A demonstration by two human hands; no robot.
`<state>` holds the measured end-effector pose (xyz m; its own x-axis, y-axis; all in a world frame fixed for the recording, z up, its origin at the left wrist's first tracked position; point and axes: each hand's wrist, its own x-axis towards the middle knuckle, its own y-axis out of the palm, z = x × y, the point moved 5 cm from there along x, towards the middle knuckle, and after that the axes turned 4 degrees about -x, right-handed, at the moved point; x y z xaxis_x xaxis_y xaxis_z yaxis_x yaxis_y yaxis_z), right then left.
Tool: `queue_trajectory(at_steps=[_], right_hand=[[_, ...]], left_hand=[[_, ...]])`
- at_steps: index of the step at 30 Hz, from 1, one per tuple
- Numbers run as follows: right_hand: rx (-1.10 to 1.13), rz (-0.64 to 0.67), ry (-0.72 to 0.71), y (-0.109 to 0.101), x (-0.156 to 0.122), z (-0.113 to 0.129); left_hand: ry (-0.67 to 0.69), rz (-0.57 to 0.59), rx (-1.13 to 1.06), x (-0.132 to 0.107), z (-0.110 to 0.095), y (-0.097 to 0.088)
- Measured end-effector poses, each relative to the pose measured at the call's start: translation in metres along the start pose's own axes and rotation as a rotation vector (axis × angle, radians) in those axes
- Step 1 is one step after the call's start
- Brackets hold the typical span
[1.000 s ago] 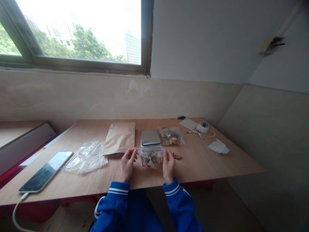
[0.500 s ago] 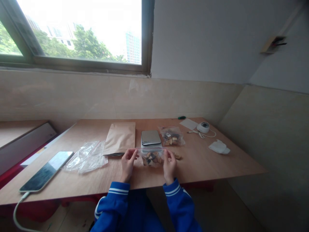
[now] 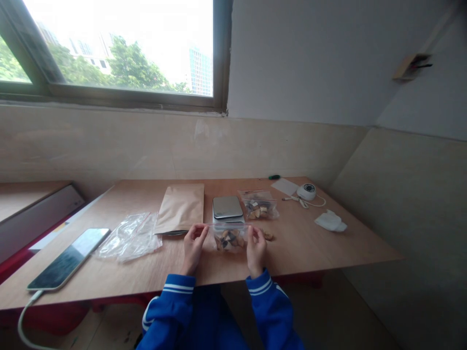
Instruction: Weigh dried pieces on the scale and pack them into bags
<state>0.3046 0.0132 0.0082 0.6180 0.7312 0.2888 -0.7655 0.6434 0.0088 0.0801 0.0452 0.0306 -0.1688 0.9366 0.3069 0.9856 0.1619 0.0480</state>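
Note:
A small clear zip bag (image 3: 229, 238) with brown and pale pieces inside is held just above the wooden table (image 3: 310, 248). My left hand (image 3: 193, 247) pinches its top left corner. My right hand (image 3: 256, 248) pinches its top right corner. Both hands are closed on the bag's upper edge. A loose brown piece (image 3: 269, 236) lies on the table just right of my right hand. Behind the bag sits a small silver scale (image 3: 227, 207), and to its right a second filled clear bag (image 3: 260, 206).
A brown paper envelope (image 3: 180, 207) lies left of the scale. Empty clear bags (image 3: 130, 236) and a phone (image 3: 70, 258) on a white cable are at the left. At the far right are a white round device (image 3: 306, 191), a white paper, a green pen and crumpled tissue (image 3: 330, 221).
The bag has been raised a little and drawn tighter between my hands; both hands stay at its top corners.

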Motion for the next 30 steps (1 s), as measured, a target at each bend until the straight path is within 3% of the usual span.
queue_trajectory(at_steps=[8, 14, 25, 30], right_hand=[[0.218, 0.225, 0.115, 0.015, -0.004, -0.001], [0.211, 0.295, 0.107, 0.02, -0.005, 0.003], [0.166, 0.204, 0.063, 0.013, -0.002, -0.004], [0.217, 0.172, 0.151, 0.011, -0.001, -0.011]], left_hand=[[-0.04, 0.027, -0.118, 0.0, 0.001, 0.004], [-0.041, 0.049, -0.087, 0.002, 0.004, 0.006], [-0.071, 0.053, -0.072, 0.001, 0.003, 0.007], [-0.072, 0.058, -0.045, 0.001, 0.002, 0.007]])
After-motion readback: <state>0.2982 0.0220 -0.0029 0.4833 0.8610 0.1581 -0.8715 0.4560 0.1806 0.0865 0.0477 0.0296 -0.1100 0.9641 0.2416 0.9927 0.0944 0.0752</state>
